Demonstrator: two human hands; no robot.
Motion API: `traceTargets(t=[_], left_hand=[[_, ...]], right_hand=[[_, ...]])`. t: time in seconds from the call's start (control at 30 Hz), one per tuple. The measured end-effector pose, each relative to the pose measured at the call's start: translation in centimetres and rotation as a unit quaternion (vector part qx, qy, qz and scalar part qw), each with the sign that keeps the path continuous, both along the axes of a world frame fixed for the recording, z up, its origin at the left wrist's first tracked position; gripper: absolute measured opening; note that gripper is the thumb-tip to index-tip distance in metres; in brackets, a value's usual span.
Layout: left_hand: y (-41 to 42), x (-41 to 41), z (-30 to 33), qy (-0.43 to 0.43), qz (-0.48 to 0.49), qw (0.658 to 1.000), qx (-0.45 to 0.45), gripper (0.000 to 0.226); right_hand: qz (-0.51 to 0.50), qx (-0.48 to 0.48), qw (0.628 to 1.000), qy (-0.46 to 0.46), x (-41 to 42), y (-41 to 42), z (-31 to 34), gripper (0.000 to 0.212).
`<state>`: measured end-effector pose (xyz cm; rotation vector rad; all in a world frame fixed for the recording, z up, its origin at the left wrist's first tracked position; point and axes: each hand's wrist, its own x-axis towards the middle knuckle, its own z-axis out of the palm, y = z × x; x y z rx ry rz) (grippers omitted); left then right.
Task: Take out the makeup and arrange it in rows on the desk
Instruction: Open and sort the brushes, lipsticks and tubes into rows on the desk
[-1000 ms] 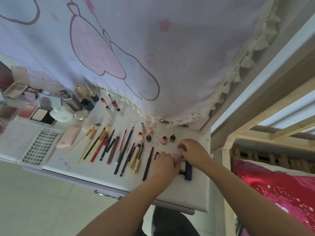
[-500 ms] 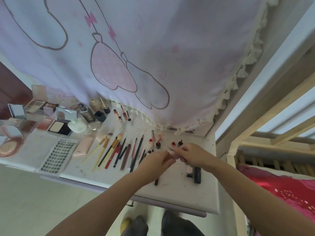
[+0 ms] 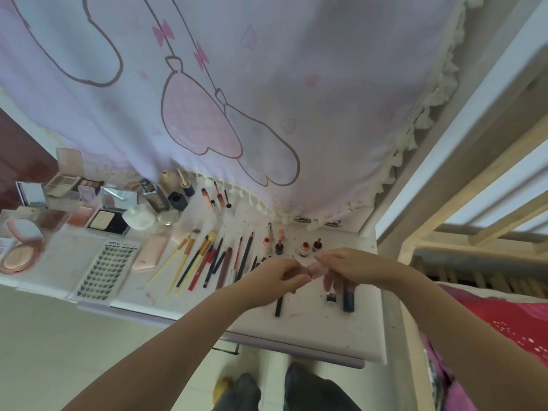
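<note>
Above the white desk [image 3: 314, 324] my left hand [image 3: 274, 275] and my right hand [image 3: 353, 264] meet, both pinching one small pale pink makeup item [image 3: 316, 269] between the fingertips. Under them lie a black pencil [image 3: 278, 305], a small black piece [image 3: 331, 297] and a dark tube [image 3: 349, 298]. Behind the hands stand small red and orange bottles [image 3: 304, 249]. To the left a row of brushes and pencils [image 3: 207, 259] lies side by side.
Compacts and palettes [image 3: 108, 222], a round pink mirror compact [image 3: 22, 246], a lash tray [image 3: 106, 268] and a pink tube [image 3: 149, 253] fill the desk's left. A pink printed curtain [image 3: 237, 99] hangs behind. A wooden bed frame [image 3: 474, 241] stands right.
Both hands lifted off the desk near the dark tube and came together, raising the small pink item between them. The view tilted upward.
</note>
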<state>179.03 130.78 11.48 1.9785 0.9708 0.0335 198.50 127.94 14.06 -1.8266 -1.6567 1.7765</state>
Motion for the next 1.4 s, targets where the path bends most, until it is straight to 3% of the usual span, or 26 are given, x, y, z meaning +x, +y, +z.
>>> traceTargets(t=[0.07, 0.17, 0.23, 0.4, 0.6, 0.8, 0.9, 0.97, 1.03, 1.1, 1.23, 1.4], left_hand=[[0.1, 0.1, 0.1, 0.003, -0.008, 1.0, 0.015, 0.016], [0.3, 0.1, 0.3, 0.002, -0.001, 1.0, 0.004, 0.021], [0.3, 0.1, 0.4, 0.007, 0.002, 1.0, 0.008, 0.024], [0.4, 0.3, 0.5, 0.023, -0.008, 0.999, 0.034, 0.023], [0.5, 0.3, 0.6, 0.016, 0.011, 1.0, 0.02, 0.025], [0.2, 0.8, 0.4, 0.045, -0.038, 0.998, 0.036, 0.018], [0.3, 1.2, 0.1, 0.062, -0.058, 0.996, -0.025, 0.023], [0.5, 1.1, 0.2, 0.057, -0.052, 0.988, -0.134, 0.03], [1.0, 0.5, 0.1, 0.013, -0.03, 0.948, -0.315, 0.035], [1.5, -0.6, -0.4, -0.032, 0.003, 0.9, -0.434, 0.035], [1.5, -1.9, -1.9, -0.055, 0.092, 0.879, -0.465, 0.038], [0.1, -0.4, -3.0, -0.088, 0.138, 0.916, -0.365, 0.021]], right_hand=[[0.019, 0.026, 0.999, -0.036, -0.4, 0.1, -0.2, 0.042], [0.011, 0.062, 0.998, 0.013, 0.1, -0.1, -0.6, 0.014], [-0.006, 0.056, 0.997, 0.043, 0.4, -0.1, -0.7, 0.018], [-0.033, 0.038, 0.999, -0.003, -0.6, 0.2, -0.2, 0.042], [-0.036, 0.076, 0.995, 0.049, 0.1, 0.0, -0.8, 0.02], [-0.012, 0.006, 1.0, 0.009, 0.7, -0.2, -1.1, 0.044], [0.019, 0.039, 0.999, 0.018, 1.3, -0.7, -1.8, 0.027], [0.033, 0.072, 0.997, 0.018, 1.8, -1.0, -2.0, 0.025], [0.035, 0.095, 0.994, 0.03, 2.3, -1.3, -2.2, 0.019], [0.013, 0.105, 0.994, 0.036, 3.1, -1.3, -2.1, 0.015], [-0.099, 0.085, 0.99, 0.056, 5.7, -1.1, -2.4, 0.021], [-0.173, -0.022, 0.972, 0.159, 6.1, -1.8, -3.6, 0.027]])
